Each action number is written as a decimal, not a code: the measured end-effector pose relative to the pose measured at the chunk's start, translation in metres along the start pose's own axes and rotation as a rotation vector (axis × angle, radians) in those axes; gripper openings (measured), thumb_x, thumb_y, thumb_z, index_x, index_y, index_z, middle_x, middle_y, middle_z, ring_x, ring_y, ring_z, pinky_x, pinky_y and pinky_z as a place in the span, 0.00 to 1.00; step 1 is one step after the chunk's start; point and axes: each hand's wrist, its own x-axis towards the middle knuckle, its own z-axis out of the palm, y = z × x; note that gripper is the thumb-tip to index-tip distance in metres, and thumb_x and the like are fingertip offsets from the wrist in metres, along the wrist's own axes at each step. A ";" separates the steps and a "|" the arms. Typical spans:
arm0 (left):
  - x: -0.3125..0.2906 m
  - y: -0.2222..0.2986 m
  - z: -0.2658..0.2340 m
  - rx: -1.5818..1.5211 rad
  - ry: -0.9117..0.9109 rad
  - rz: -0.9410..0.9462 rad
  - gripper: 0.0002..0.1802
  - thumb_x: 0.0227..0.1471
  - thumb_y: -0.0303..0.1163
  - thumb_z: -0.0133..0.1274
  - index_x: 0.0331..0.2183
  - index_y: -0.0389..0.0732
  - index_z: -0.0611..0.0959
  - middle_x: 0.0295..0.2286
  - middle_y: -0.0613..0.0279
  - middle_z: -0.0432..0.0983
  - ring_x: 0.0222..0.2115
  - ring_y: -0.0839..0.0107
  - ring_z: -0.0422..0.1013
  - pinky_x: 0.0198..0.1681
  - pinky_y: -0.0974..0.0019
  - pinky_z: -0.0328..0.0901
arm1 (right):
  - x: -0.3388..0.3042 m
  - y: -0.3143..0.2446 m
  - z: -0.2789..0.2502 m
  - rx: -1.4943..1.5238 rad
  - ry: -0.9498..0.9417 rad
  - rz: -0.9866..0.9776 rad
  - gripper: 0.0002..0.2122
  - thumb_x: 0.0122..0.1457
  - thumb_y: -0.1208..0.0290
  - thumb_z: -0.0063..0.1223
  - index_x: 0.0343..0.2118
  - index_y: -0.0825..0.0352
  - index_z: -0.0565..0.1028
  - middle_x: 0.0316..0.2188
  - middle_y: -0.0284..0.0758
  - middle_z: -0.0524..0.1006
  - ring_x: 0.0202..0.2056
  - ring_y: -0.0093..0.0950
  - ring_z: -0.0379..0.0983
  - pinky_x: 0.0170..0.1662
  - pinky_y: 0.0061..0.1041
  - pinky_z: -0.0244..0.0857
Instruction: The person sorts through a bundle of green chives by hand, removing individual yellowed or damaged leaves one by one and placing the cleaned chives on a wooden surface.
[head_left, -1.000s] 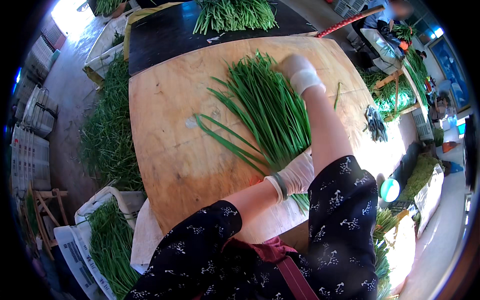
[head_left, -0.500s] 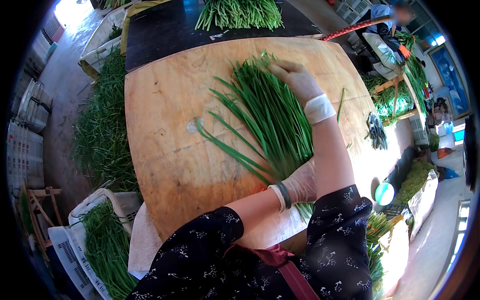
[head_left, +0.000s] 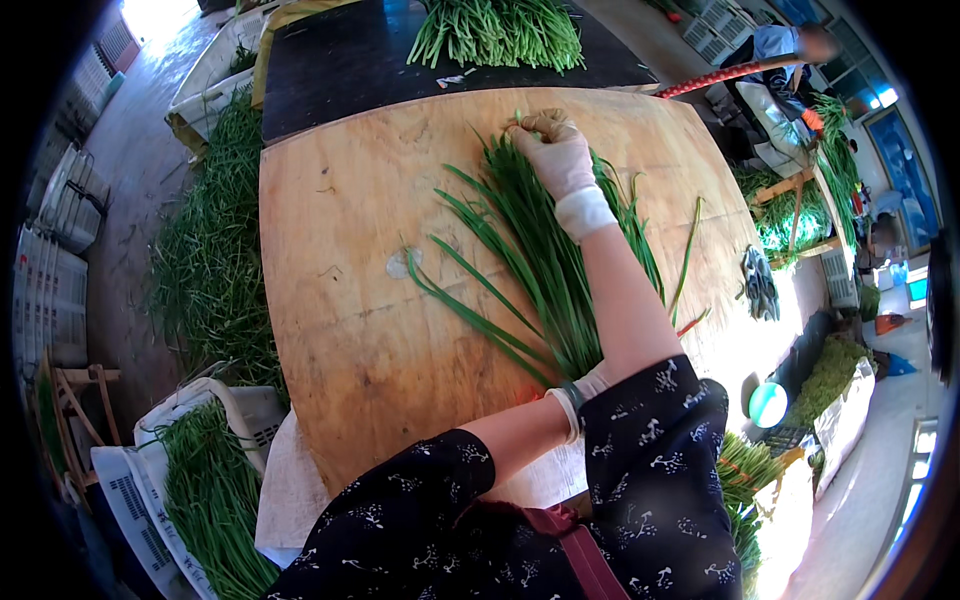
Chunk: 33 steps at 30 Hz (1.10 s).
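A bunch of long flat green chives (head_left: 535, 260) lies fanned out on a wooden board, a few leaves straying to its left and right. At the far end, my right hand (head_left: 555, 155), in a pale glove soiled at the fingers, is closed on the leaf tips. My left hand (head_left: 592, 382), also gloved, is at the near end where the leaves draw together. My right forearm crosses over it, so its fingers are hidden. A dark band circles my left wrist.
Beyond the wooden board (head_left: 340, 310), cut chives (head_left: 500, 35) lie on a black tabletop (head_left: 340, 60). Heaped greens (head_left: 215, 250) and a filled white crate (head_left: 215, 500) stand left. Grey gloves (head_left: 760, 283) lie at the board's right edge. Another person (head_left: 780, 50) works at far right.
My right hand has moved a little left and its fingers have curled in at the leaf tips. More leaves spread to the right. My left hand is now mostly covered by my right arm.
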 end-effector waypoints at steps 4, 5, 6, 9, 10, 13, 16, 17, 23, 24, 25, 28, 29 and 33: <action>0.006 0.004 -0.016 0.529 -0.062 0.255 0.10 0.53 0.27 0.45 0.39 0.40 0.75 0.35 0.68 0.72 0.37 0.79 0.65 0.41 0.73 0.61 | -0.009 -0.031 -0.016 0.401 -0.406 0.494 0.15 0.48 0.66 0.55 0.37 0.70 0.72 0.27 0.32 0.75 0.17 0.17 0.64 0.24 0.16 0.60; 0.006 0.008 -0.012 0.635 -0.063 0.277 0.10 0.52 0.28 0.45 0.38 0.40 0.75 0.34 0.66 0.71 0.37 0.76 0.65 0.41 0.71 0.61 | -0.013 -0.018 -0.020 0.377 -0.451 0.511 0.14 0.48 0.67 0.55 0.36 0.70 0.72 0.27 0.31 0.75 0.17 0.17 0.63 0.23 0.16 0.60; 0.008 0.012 -0.004 0.736 -0.078 0.299 0.10 0.51 0.29 0.44 0.37 0.40 0.75 0.34 0.64 0.71 0.37 0.73 0.65 0.42 0.70 0.60 | -0.019 0.001 -0.026 0.345 -0.484 0.525 0.14 0.48 0.68 0.55 0.35 0.70 0.72 0.26 0.31 0.75 0.16 0.17 0.63 0.22 0.15 0.59; 0.008 0.023 0.011 1.319 -0.113 0.431 0.11 0.49 0.32 0.41 0.34 0.40 0.74 0.34 0.56 0.70 0.38 0.62 0.65 0.44 0.64 0.59 | -0.028 0.005 -0.033 0.295 -0.543 0.547 0.10 0.49 0.72 0.54 0.35 0.69 0.74 0.25 0.31 0.76 0.15 0.16 0.62 0.21 0.14 0.58; 0.007 0.030 0.017 1.469 -0.136 0.506 0.12 0.48 0.33 0.41 0.34 0.40 0.74 0.34 0.56 0.70 0.38 0.61 0.65 0.44 0.64 0.59 | -0.030 0.001 -0.036 0.309 -0.541 0.576 0.10 0.49 0.73 0.53 0.35 0.69 0.75 0.25 0.31 0.76 0.15 0.16 0.62 0.21 0.14 0.58; 0.003 0.039 0.022 1.626 -0.170 0.652 0.13 0.47 0.35 0.42 0.34 0.40 0.74 0.34 0.55 0.70 0.39 0.60 0.64 0.45 0.62 0.58 | -0.034 -0.011 -0.037 0.178 -0.478 0.566 0.10 0.53 0.69 0.49 0.34 0.69 0.76 0.26 0.31 0.76 0.19 0.19 0.64 0.22 0.16 0.62; 0.004 0.031 0.016 1.573 -0.152 0.645 0.14 0.46 0.38 0.44 0.33 0.40 0.74 0.34 0.55 0.70 0.39 0.59 0.64 0.46 0.61 0.57 | -0.036 -0.010 -0.031 0.126 -0.385 0.712 0.14 0.58 0.63 0.41 0.30 0.69 0.75 0.30 0.36 0.75 0.29 0.28 0.72 0.30 0.25 0.68; 0.005 0.026 0.013 1.545 -0.141 0.624 0.14 0.46 0.38 0.44 0.33 0.40 0.74 0.34 0.55 0.70 0.39 0.58 0.64 0.46 0.61 0.57 | -0.036 -0.009 -0.031 0.250 -0.381 0.778 0.14 0.58 0.63 0.41 0.29 0.68 0.75 0.30 0.36 0.75 0.30 0.28 0.72 0.31 0.26 0.68; 0.009 0.036 0.022 1.679 -0.222 0.588 0.17 0.46 0.41 0.48 0.37 0.41 0.75 0.37 0.55 0.70 0.41 0.58 0.64 0.46 0.63 0.58 | -0.037 -0.019 -0.043 0.272 -0.672 0.633 0.15 0.57 0.59 0.41 0.27 0.65 0.74 0.38 0.36 0.74 0.33 0.29 0.71 0.41 0.31 0.63; 0.006 0.041 0.023 1.649 -0.206 0.568 0.17 0.47 0.40 0.48 0.37 0.41 0.75 0.37 0.56 0.70 0.41 0.59 0.64 0.47 0.63 0.58 | -0.027 -0.028 -0.044 -0.084 -0.875 0.315 0.15 0.56 0.59 0.42 0.33 0.66 0.75 0.42 0.35 0.73 0.36 0.28 0.70 0.44 0.27 0.59; 0.004 0.042 0.023 1.609 -0.202 0.542 0.16 0.48 0.39 0.47 0.38 0.41 0.75 0.38 0.57 0.70 0.42 0.60 0.64 0.47 0.63 0.58 | -0.018 -0.039 -0.038 -0.286 -1.012 0.258 0.16 0.55 0.59 0.44 0.41 0.65 0.74 0.43 0.33 0.73 0.37 0.26 0.68 0.44 0.24 0.58; 0.001 0.025 0.008 0.995 -0.090 0.383 0.13 0.50 0.36 0.45 0.37 0.40 0.75 0.36 0.58 0.71 0.39 0.63 0.65 0.44 0.64 0.60 | -0.018 -0.079 -0.021 0.350 -0.694 0.113 0.16 0.55 0.62 0.46 0.45 0.63 0.72 0.43 0.31 0.73 0.38 0.24 0.67 0.44 0.23 0.59; 0.001 0.018 -0.005 0.607 -0.171 0.303 0.13 0.51 0.35 0.44 0.38 0.40 0.74 0.37 0.58 0.70 0.40 0.64 0.65 0.46 0.64 0.59 | -0.004 -0.085 -0.013 0.474 -0.598 0.072 0.16 0.55 0.63 0.47 0.46 0.63 0.71 0.43 0.31 0.72 0.39 0.23 0.67 0.45 0.23 0.59; 0.020 -0.017 -0.021 -0.825 -0.447 -0.160 0.15 0.56 0.33 0.40 0.44 0.38 0.72 0.43 0.61 0.68 0.45 0.71 0.63 0.51 0.68 0.56 | 0.051 -0.002 -0.028 -0.319 -0.297 0.232 0.12 0.53 0.62 0.48 0.39 0.57 0.76 0.36 0.35 0.76 0.39 0.29 0.72 0.43 0.25 0.63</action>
